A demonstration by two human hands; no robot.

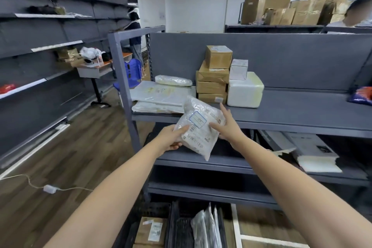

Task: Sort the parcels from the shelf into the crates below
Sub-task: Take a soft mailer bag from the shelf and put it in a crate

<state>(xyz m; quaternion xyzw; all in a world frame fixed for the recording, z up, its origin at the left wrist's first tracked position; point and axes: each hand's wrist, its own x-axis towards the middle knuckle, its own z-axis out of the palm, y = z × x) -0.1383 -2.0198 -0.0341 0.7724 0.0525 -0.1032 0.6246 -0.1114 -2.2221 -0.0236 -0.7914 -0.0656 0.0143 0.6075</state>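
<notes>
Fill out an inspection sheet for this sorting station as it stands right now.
Surface: grey shelf, right half mostly bare.
Job's things: white bag held in front of the shelf edge; flat bags, stack of brown boxes and a foam box on the shelf; black crates below hold bags and a box.
Clutter: red-blue packet at the shelf's right end.
Hands: left hand and right hand both grip the white bag.
Cables: white cord with adapter on the floor.
Surroundings: wall shelving on the left, desk, cartons behind, two other people.
</notes>
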